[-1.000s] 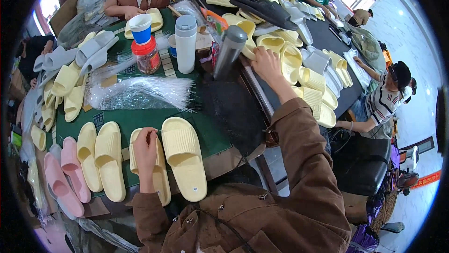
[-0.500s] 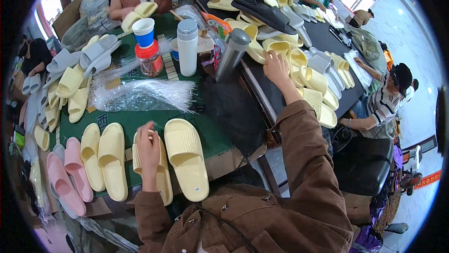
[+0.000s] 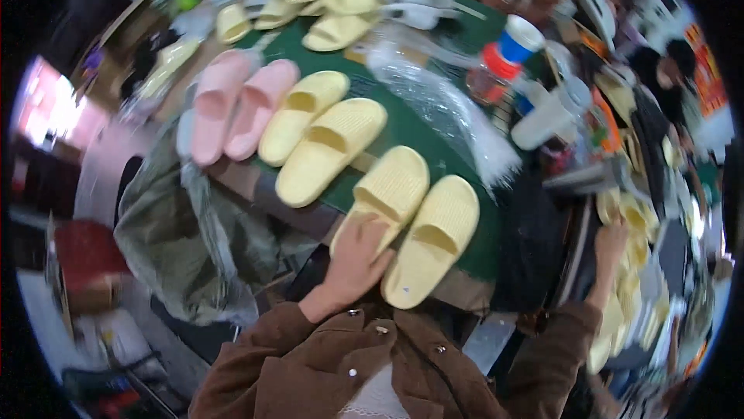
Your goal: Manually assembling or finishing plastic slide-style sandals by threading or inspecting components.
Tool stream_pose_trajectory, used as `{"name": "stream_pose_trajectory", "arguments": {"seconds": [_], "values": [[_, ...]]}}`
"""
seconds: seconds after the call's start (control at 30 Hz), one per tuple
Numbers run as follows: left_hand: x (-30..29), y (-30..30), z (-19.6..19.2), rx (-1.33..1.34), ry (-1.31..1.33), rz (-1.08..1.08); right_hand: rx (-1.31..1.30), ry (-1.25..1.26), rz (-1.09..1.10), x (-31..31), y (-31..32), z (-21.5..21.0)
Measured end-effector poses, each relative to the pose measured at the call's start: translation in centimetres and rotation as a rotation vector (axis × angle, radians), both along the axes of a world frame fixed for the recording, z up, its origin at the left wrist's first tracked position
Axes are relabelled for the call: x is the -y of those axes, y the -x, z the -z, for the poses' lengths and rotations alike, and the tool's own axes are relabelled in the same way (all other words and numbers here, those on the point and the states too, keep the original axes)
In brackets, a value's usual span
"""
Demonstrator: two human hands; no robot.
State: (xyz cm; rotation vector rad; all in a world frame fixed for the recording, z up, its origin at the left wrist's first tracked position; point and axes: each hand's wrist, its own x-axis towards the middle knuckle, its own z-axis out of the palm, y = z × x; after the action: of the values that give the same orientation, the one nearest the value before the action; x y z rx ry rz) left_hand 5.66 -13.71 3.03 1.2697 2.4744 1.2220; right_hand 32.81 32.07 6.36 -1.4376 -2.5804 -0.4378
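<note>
A pair of pale yellow slippers lies at the near edge of the green mat (image 3: 415, 128). My left hand (image 3: 353, 264) grips the heel of the left slipper (image 3: 387, 190), with my thumb between it and the right slipper (image 3: 434, 245). My right hand (image 3: 610, 242) is stretched far to the right, at a blurred pile of yellow slippers (image 3: 632, 252); whether it holds one cannot be told. Both arms wear brown sleeves.
A second yellow pair (image 3: 322, 140) and a pink pair (image 3: 240, 101) lie further left on the mat. Beyond are a clear plastic bag (image 3: 446, 105), a red-lidded jar (image 3: 492, 70), a white bottle (image 3: 546, 117) and more slippers. A grey-green plastic sheet (image 3: 194, 225) hangs off the table's edge. Another person (image 3: 670, 70) sits at right.
The view has swung and tilted to the left, and is blurred. My left hand stays on the same slipper's heel. My right arm is still stretched toward the slipper pile at the right.
</note>
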Motion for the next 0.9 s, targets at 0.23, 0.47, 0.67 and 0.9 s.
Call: {"name": "stream_pose_trajectory", "arguments": {"seconds": [0.23,0.47,0.67,0.9], "values": [[-1.7,-2.4,3.0,-0.164,0.168,0.136,0.143,-0.266,-0.076,-3.3,-2.7,3.4],[-5.3,-1.3,4.6,-0.282,0.004,0.121,0.114,-0.357,-0.090,-4.4,-3.9,4.4],[-4.3,-1.7,1.7,-0.302,-0.208,0.146,0.140,-0.311,-0.047,-3.4,-2.8,3.4],[-1.5,10.6,-6.6,-0.442,-0.210,-0.233,0.152,-0.233,-0.015,-3.2,-4.5,4.4]]}}
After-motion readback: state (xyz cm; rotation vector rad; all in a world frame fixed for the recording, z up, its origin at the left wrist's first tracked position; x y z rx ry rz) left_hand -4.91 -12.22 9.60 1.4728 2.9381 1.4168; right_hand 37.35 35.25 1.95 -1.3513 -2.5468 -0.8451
